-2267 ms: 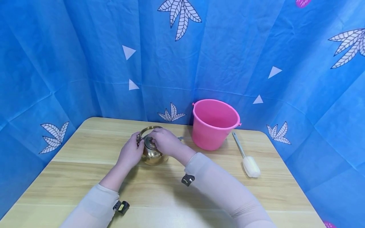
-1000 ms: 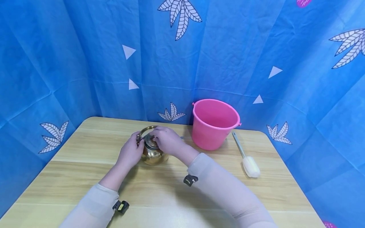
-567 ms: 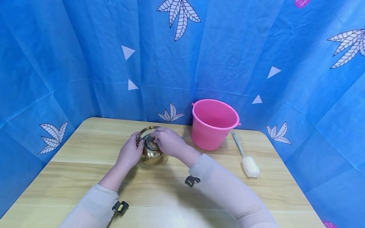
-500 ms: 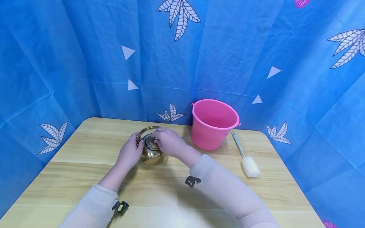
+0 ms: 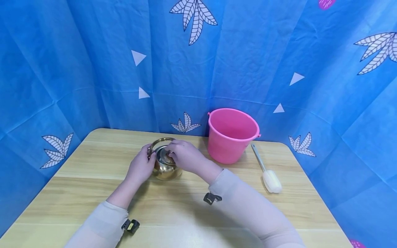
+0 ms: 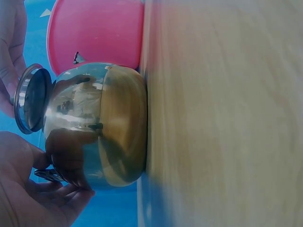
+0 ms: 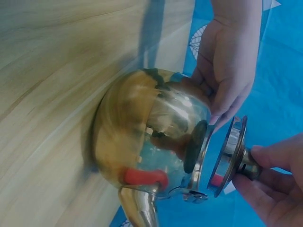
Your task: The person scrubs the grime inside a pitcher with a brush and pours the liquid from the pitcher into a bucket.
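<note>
The table [image 5: 77,193] before me carries a pink bucket [image 5: 227,151], upright near its far edge. Left of it stands the brass-coloured kettle [image 5: 165,172], my left hand [image 5: 139,167] holding it, fingers curled at the base of the handle [image 5: 161,139]. The white brush [image 5: 271,179] lies well apart, no hand on it. My right hand [image 5: 187,156] pinches the lid [image 7: 228,158] by its knob [image 7: 248,165], just clear of the rim [image 7: 203,156] (opening uncovered, I judge; lid neither seated nor set down).
</note>
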Demonstrator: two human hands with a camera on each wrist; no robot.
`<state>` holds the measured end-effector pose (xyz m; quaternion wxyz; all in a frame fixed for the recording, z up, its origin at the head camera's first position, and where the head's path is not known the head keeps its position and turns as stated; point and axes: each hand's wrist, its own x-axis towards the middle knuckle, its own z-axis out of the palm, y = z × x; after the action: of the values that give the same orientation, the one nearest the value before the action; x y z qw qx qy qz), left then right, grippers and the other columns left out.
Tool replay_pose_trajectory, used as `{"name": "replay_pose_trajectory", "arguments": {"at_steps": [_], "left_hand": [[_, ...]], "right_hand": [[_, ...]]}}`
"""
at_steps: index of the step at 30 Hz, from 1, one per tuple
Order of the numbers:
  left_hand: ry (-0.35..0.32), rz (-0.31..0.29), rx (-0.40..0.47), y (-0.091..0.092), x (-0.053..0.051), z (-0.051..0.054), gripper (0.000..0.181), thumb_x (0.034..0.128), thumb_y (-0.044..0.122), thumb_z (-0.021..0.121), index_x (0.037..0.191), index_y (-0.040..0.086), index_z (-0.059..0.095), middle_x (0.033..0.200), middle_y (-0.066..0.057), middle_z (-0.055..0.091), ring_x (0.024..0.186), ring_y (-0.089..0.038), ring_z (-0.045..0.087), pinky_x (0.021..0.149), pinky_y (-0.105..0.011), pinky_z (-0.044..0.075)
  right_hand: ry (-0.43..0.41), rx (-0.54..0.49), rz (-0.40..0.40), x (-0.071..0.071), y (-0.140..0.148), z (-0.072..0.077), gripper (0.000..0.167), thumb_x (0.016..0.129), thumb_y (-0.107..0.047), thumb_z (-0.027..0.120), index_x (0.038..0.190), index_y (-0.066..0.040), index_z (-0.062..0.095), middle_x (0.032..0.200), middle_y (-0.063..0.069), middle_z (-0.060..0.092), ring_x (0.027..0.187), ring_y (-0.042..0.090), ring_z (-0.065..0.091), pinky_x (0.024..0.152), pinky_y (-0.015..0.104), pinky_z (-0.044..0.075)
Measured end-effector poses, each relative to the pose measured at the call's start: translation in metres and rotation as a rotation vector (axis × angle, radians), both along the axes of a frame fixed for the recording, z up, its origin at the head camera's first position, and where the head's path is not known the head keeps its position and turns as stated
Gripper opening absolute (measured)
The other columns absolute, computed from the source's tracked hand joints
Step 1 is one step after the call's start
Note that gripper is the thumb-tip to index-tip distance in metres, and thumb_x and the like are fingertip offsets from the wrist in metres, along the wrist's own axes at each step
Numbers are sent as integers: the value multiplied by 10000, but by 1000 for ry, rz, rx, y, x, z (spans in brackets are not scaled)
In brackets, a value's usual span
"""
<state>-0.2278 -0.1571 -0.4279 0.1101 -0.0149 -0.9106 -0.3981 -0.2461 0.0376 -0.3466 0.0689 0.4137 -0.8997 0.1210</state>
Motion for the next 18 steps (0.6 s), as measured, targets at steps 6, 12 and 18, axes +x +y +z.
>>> {"name": "replay_pose_trajectory", "arguments": {"at_steps": [6,12,18], "left_hand": [[6,-3,-2,0,0,-1,519,1043,195,461,1482,-64,365,1357,-308,553,1245,-482,531,1030,-605,424],[13,-4,1,-1,-1,-1,515,1042,200,467,1474,-65,376,1339,-305,567,1234,-477,542,1020,-603,433],[10,1,-10,-1,0,-1,516,1042,199,465,1476,-63,371,1335,-311,565,1222,-481,548,1006,-612,436]], "right_hand": [[-17,4,0,5,3,4,280,962,-52,649,1236,-74,702,1221,46,688,1148,181,643,1019,272,486],[-26,23,-3,10,8,6,277,964,-58,651,1235,-77,705,1218,45,689,1153,180,639,1022,275,484],[-9,41,0,13,14,7,276,951,-57,664,1221,-87,710,1198,44,695,1137,181,646,1006,273,494]]}}
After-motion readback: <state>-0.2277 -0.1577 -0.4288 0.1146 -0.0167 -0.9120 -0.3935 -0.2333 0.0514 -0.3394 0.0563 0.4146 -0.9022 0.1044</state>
